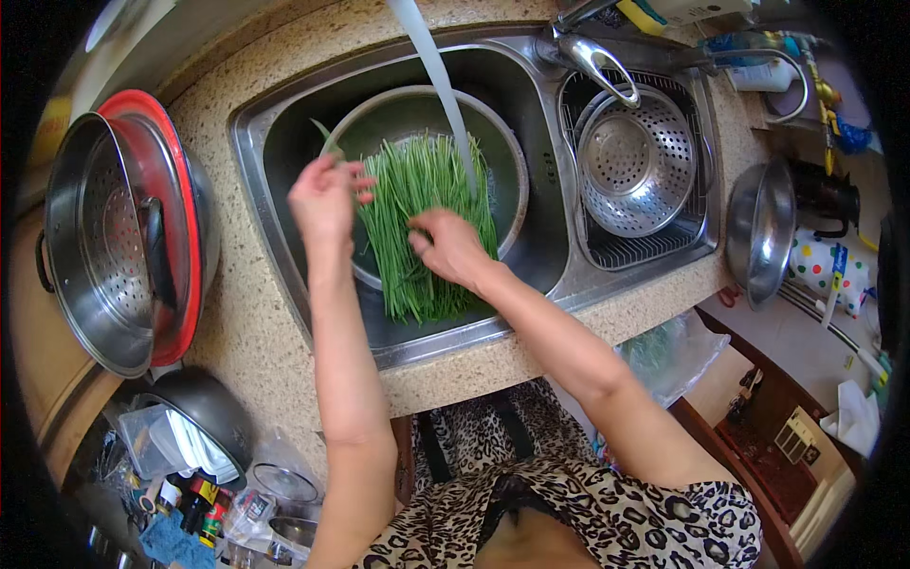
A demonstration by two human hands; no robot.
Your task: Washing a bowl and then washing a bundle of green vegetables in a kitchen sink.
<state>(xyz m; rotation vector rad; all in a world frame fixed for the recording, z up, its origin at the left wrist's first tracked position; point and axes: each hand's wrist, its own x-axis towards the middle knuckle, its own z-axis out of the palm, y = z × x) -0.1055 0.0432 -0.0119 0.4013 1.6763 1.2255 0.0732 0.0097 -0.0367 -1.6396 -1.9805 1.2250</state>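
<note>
A large bundle of long green leaves, apparently garlic chives (426,227), lies across a round metal basin (522,192) in the left bowl of a steel sink (554,284). Its lower ends reach over the basin's near rim. Water from a stream (434,71) falls onto the bundle's right part. My left hand (330,192) is at the bundle's upper left edge, with a loose green leaf (321,129) at its fingertips. My right hand (451,245) rests on or just over the middle of the bundle, its fingers bent; whether they grip any leaves cannot be made out.
A steel colander (636,163) sits in a wire rack in the right sink bowl, beside the faucet lever (601,67). Steamer pots and a red-rimmed basin (181,235) stand at the left. A steel bowl (761,235) is at the right. A plastic bag (668,352) hangs below the counter edge.
</note>
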